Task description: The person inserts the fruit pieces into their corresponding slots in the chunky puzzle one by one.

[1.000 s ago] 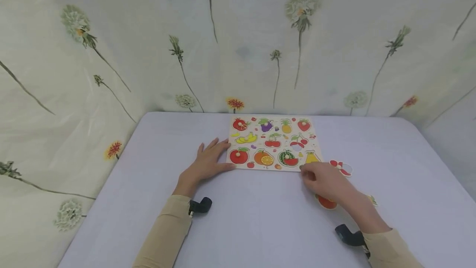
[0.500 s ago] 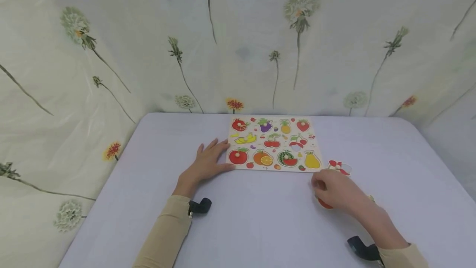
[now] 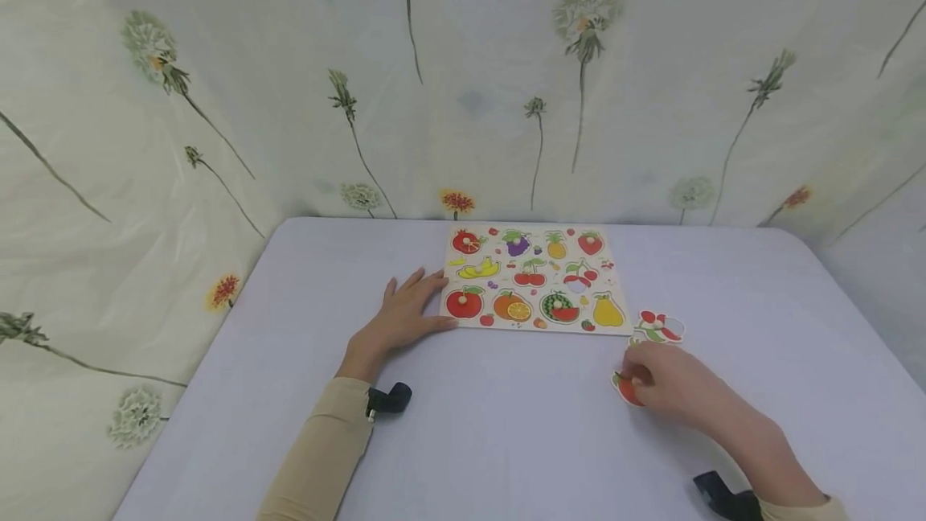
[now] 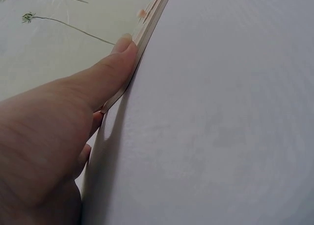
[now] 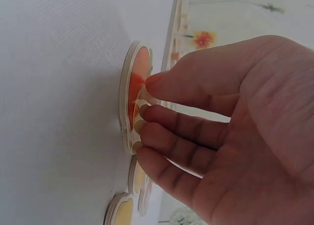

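A fruit puzzle board (image 3: pixel 535 334) lies toward the back of the table. My left hand (image 3: pixel 407 316) rests at its near left corner, fingers spread along the side; the thumb (image 4: pixel 120 56) lies on the front edge in the left wrist view. To the right, in front of the board, my right hand (image 3: pixel 676 384) is over a round orange-red fruit puzzle piece (image 3: pixel 626 392). In the right wrist view, thumb and fingertips (image 5: pixel 156 85) close in on the knob of that piece (image 5: pixel 140 70), which stays on or near the table. The hand partly hides it.
Beside the board's near right corner lies a loose piece with red fruit (image 3: pixel 660 326). A second piece (image 3: pixel 634 341) shows partly behind my right hand. A yellow piece (image 5: pixel 121 212) lies lower in the right wrist view. Flowered cloth (image 3: pixel 470 103) hangs behind the table.
My right hand has moved away from the pear at the board's near right corner, toward me and rightward, onto the orange-red piece. The left hand has not moved.
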Demonstrator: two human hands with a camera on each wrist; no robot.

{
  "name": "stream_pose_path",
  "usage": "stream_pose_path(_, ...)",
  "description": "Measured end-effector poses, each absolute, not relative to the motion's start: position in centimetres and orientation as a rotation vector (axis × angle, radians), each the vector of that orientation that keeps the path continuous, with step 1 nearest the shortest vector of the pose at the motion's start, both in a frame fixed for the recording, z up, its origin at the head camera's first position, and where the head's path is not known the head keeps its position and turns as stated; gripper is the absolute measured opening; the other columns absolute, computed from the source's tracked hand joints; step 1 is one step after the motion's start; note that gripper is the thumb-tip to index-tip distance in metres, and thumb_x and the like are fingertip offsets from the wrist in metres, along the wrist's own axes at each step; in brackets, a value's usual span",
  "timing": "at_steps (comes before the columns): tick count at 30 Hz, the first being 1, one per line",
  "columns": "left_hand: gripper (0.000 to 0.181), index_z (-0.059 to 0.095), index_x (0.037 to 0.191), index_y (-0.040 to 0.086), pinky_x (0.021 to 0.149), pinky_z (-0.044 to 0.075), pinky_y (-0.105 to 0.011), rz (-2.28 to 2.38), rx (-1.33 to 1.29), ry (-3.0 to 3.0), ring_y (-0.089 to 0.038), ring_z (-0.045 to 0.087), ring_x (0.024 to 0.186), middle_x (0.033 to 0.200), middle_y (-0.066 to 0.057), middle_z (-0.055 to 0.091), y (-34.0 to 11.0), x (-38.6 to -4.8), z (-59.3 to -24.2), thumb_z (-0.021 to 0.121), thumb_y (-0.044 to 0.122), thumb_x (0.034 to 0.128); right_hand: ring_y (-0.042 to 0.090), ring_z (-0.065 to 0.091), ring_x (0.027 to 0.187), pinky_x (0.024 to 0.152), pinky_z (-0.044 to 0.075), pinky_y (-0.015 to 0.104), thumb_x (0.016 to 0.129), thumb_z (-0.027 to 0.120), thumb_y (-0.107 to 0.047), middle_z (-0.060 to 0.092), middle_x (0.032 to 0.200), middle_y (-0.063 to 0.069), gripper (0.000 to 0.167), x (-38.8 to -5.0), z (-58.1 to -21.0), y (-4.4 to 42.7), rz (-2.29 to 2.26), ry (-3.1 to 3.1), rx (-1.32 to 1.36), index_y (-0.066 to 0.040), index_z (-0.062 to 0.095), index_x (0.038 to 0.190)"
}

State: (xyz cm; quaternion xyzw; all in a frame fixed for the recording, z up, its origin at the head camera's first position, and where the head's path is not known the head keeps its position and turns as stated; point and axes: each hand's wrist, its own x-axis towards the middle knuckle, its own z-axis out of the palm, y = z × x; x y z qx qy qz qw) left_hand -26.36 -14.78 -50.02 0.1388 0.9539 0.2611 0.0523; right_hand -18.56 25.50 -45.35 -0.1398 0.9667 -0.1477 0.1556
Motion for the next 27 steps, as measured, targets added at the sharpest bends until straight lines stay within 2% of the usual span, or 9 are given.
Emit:
stream_pose_path(9,0.083,0.040,0.152,0.026,0.124,-0.001,-0.062,0.798,0.427,2.912,-0.021,0.013,0.157,0.162,0.008,0.034,-14.8,-26.5,-50.3,0.071,0.060,0.0819,0.015,0.051,0.078,0.068,0.047,0.029,0.083,0.074,-0.006,0.059,0.080,-0.005,0.015,-18.3,-45.5,25.6,-0.441,2.774,-0.413,-0.016,0.068,0.093)
stream_pose_path(27,0.083,0.040,0.152,0.027,0.124,-0.001,-0.061,0.789,0.425,2.900,-0.021,0.013,0.157,0.162,0.008,0.034,-14.8,-26.4,-49.9,0.070,0.061,0.0819,0.013,0.049,0.070,0.058,0.039,0.023,0.082,0.073,-0.010,0.052,0.069,-0.004,0.013,-18.3,-44.5,24.3,-0.471,2.791,-0.412,-0.017,0.063,0.086)
